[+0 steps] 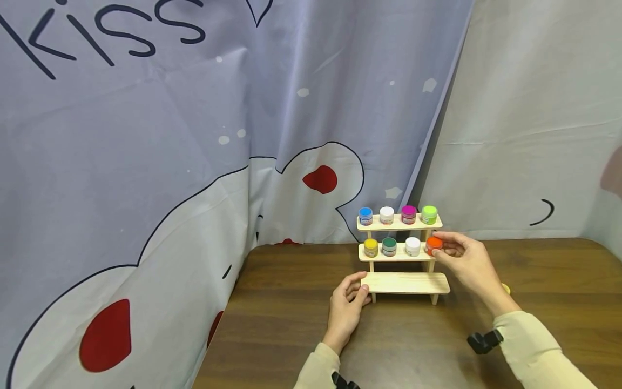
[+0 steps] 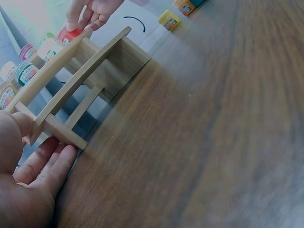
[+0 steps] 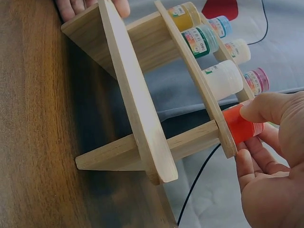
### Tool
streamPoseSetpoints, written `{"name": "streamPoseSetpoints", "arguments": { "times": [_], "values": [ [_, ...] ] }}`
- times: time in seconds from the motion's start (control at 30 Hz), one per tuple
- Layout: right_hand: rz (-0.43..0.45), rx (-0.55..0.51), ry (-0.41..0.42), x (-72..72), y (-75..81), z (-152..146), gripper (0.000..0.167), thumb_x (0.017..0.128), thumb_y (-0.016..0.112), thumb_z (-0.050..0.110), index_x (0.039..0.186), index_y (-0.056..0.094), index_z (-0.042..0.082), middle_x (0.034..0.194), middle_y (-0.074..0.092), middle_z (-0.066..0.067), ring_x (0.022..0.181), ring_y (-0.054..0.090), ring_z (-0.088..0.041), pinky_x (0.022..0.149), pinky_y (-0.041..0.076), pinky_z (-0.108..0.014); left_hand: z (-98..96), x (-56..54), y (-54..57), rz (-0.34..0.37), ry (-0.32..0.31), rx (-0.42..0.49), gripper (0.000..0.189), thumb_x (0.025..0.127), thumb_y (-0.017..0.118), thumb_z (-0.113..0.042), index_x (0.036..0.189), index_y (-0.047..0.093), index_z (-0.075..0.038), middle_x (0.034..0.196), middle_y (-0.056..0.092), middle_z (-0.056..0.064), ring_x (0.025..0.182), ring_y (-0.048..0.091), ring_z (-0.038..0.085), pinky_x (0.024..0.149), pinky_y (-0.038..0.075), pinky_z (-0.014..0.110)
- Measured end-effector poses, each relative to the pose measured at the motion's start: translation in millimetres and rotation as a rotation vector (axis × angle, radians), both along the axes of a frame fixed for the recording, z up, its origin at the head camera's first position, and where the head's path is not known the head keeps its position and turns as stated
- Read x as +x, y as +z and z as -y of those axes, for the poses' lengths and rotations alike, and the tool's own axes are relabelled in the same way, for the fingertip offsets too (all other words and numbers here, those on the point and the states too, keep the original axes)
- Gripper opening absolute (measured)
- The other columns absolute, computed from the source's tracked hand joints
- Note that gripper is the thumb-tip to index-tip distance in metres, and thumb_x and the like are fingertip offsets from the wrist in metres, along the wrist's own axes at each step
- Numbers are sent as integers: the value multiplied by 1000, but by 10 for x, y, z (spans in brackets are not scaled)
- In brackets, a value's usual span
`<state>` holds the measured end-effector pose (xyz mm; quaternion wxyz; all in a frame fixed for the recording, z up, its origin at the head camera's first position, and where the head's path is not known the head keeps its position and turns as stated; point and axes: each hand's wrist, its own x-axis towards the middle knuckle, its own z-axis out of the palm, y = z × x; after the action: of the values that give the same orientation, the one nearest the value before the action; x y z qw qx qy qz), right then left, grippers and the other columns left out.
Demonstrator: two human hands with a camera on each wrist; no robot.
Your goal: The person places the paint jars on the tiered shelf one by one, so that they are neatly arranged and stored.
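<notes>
A three-tier wooden stand bears small paint jars on its top and middle tiers; its bottom tier is bare. My right hand pinches an orange-red paint jar at the right end of the middle tier, thumb on its near side in the right wrist view. Left of that jar stand a white jar, a green jar and a yellow jar. With its thumb over the board, my left hand grips the left end of the bottom tier; its other fingers reach beneath in the left wrist view.
Blue, white, magenta and lime-green jars line the top tier. A yellow jar and an orange jar stand on the wooden table to the right. A printed curtain hangs behind.
</notes>
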<state>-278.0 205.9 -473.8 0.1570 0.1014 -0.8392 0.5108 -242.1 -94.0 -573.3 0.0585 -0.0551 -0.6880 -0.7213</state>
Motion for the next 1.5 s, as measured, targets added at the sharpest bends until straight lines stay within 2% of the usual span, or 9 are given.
{"name": "streamPoseSetpoints", "arguments": {
  "times": [0.47,0.97,1.5],
  "values": [
    [9,67,-45,11,5,15,43,100,83,11,140,71,-2,120,78,-26,87,66,-1,74,54,-9,-9,9,1,-11,-10,15,32,109,73,-8,140,75,-13,121,79,13,110,77,23,91,69,31],
    [11,49,-59,46,5,39,44,102,82,14,143,72,3,123,79,-24,91,67,1,77,54,-8,8,13,46,4,-8,15,31,109,73,-9,140,75,-16,120,79,10,110,76,21,93,69,34],
    [22,12,-49,58,-41,41,43,104,81,14,143,70,-2,124,79,-26,89,69,2,77,55,-9,10,15,22,6,-15,8,31,109,73,-9,140,75,-13,119,79,10,108,76,19,93,69,34]
  ]
}}
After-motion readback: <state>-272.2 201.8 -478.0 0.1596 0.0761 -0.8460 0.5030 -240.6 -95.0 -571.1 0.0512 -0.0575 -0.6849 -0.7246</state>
